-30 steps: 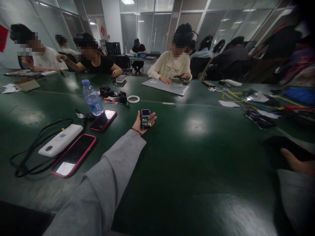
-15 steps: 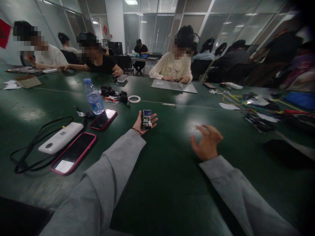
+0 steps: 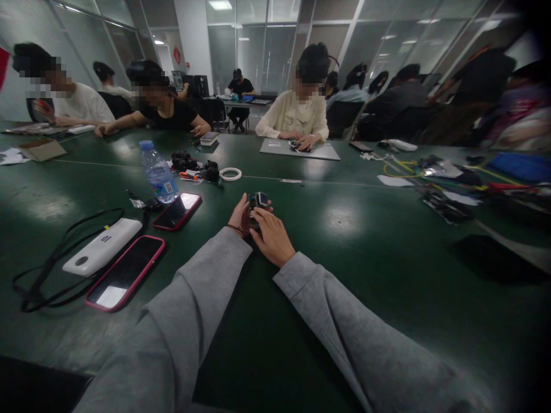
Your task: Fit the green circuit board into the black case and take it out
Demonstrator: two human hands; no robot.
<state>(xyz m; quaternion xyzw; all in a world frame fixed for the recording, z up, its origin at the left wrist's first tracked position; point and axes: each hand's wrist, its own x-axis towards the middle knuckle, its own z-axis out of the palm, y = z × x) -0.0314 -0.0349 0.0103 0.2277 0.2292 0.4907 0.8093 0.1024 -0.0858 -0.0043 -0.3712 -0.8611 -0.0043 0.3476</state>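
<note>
The right hand (image 3: pixel 272 236), which was hovering open over the desk (image 3: pixel 365 252) half a second ago, now lies over the small circuit board (image 3: pixel 259 200) cupped in the left hand (image 3: pixel 240 214), apparently pinching it, though its fingers hide the grip.

On the table (image 3: pixel 365 275): two phones (image 3: pixel 124 272) and power bank (image 3: pixel 101 246) at left, bottle (image 3: pixel 157 172) behind them, tape ring (image 3: pixel 231 174) right of bottle, small device (image 3: pixel 258 201) in centre between both hands.
</note>
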